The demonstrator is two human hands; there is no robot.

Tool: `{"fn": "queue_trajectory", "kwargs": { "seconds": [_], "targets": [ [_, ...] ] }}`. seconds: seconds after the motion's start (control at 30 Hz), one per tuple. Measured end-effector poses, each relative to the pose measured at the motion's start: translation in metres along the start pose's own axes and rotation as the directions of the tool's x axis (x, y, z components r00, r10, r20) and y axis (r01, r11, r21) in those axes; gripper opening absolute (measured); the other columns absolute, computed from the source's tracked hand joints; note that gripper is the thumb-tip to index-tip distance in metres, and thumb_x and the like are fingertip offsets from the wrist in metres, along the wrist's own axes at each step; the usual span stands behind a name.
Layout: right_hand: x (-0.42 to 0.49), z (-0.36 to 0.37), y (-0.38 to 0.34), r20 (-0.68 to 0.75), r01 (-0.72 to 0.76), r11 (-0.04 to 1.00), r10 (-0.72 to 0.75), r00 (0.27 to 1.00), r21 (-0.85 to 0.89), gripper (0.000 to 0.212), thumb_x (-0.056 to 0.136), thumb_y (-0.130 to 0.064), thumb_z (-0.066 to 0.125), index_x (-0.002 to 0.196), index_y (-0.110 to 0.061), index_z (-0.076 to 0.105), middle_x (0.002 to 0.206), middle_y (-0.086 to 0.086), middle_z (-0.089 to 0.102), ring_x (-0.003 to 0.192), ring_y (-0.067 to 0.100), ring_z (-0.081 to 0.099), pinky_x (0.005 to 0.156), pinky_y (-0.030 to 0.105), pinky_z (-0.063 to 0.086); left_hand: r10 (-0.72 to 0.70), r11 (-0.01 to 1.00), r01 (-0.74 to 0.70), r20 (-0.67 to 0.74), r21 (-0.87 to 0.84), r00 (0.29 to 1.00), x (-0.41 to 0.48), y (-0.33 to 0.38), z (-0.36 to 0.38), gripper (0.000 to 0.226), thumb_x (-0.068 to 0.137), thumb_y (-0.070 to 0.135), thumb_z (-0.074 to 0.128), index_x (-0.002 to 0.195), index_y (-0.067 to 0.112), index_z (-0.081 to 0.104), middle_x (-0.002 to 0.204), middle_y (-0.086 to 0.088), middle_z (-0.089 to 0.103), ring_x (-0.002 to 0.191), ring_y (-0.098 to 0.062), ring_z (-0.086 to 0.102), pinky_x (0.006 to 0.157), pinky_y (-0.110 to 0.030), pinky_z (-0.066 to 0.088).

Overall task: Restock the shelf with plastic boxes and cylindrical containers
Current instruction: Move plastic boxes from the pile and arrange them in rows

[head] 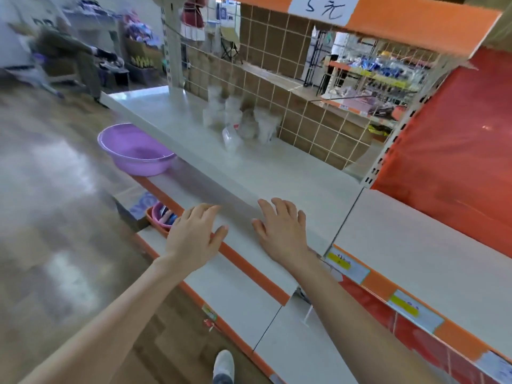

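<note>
Wood-pattern floor (55,189) runs along the left side of a shop aisle, and on the right stands a rack of white boards with orange front edges. At the top hangs a white paper sign (324,8) with a handwritten price.

On the middle shelf (291,173), far back near the wire grid (304,106), a group of clear plastic containers (238,120) stands close together. They are blurred, so their exact shapes and number are hard to tell. One clear container (231,138) lies tilted just in front of the group.

Both hands are at the front edge of this shelf, well apart from the containers. The left hand (194,231) has relaxed, slightly bent fingers and holds nothing. The right hand (281,228) is spread flat with its fingers apart, also holding nothing. Whether it touches the board I cannot tell.

On the lower board, to the left, sits a purple basin (133,151). Below it, small pink and orange bowls (160,216) are nested together. Yellow price labels (347,263) are fixed on the orange edge at the right. A white shoe (224,363) shows at the bottom.
</note>
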State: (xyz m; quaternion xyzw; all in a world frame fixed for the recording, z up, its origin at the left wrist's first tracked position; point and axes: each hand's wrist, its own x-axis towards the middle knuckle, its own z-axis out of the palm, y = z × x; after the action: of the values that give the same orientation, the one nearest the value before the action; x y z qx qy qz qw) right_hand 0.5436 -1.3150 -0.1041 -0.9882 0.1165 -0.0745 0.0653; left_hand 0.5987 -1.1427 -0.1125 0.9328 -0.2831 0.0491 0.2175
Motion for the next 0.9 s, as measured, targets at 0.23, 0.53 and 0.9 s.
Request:
{"fn": "queue_trajectory", "kwargs": {
  "seconds": [0.23,0.53,0.9],
  "targets": [
    [0.087,0.009,-0.010,-0.019,0.040,0.998,-0.039,0.999,0.040,0.046,0.097,-0.039,0.034,0.139,-0.023,0.033,0.146,0.007,0.030,0.134,0.027,0.020,0.106,0.047,0.019,-0.037,0.999,0.037,-0.030,0.003,0.999,0.070,-0.029,-0.002,0.044,0.092,0.033,0.049,0.131,0.013,0.048,0.134,-0.005,0.050,0.126,-0.027,0.041,0.100,-0.040,0.037],
    [0.173,0.017,0.011,-0.028,-0.006,0.996,0.008,1.000,0.090,0.045,0.096,-0.036,0.036,0.138,-0.021,0.037,0.141,0.007,0.036,0.131,0.026,0.025,0.102,0.042,0.024,-0.031,0.999,0.031,-0.021,-0.009,0.999,0.159,-0.045,0.014,0.048,0.092,0.036,0.048,0.134,0.013,0.045,0.136,-0.005,0.047,0.126,-0.027,0.039,0.101,-0.039,0.035],
    [0.243,0.033,-0.007,0.031,-0.165,0.955,0.162,0.986,0.247,0.043,0.094,-0.035,0.041,0.133,-0.017,0.039,0.140,0.008,0.037,0.128,0.031,0.027,0.099,0.042,0.027,0.062,0.998,-0.062,0.034,-0.020,0.997,0.233,-0.091,0.022,0.049,0.091,0.033,0.048,0.136,0.015,0.041,0.139,-0.003,0.043,0.128,-0.024,0.036,0.102,-0.034,0.030]
  ]
}}
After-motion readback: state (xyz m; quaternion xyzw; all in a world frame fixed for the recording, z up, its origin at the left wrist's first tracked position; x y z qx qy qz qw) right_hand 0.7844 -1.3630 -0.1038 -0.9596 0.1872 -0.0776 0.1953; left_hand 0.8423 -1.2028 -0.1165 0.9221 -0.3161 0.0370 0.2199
